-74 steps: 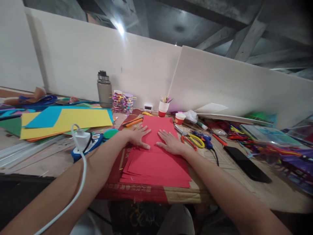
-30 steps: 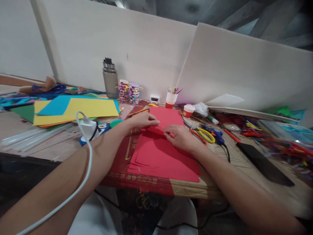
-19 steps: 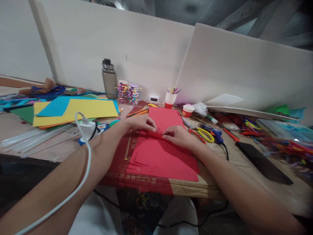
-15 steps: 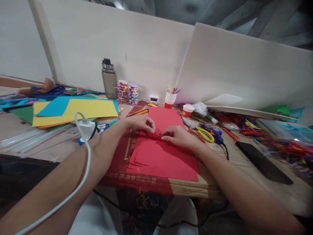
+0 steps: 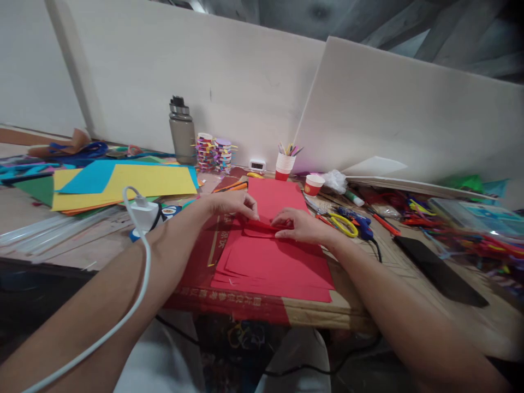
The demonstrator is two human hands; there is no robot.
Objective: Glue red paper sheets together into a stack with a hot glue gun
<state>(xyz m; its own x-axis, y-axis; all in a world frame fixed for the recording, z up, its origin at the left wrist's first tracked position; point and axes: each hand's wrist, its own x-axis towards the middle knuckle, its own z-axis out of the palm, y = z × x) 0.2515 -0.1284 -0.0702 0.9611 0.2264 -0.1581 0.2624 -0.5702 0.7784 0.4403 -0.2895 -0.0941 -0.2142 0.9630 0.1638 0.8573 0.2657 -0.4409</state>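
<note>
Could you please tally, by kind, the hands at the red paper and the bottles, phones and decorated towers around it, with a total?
Left hand and right hand, at the red paper: 2
Bottle: 1
Phone: 1
Decorated towers: 2
Total: 6

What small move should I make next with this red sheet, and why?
Probably even up the near edge of the red sheet before pressing it: it looks curled, not flat, and your left hand and right hand are both at it.

Dim light, small glare up top; soft shadows on the red paper (image 5: 274, 265); right side blurred, stretched.
</note>
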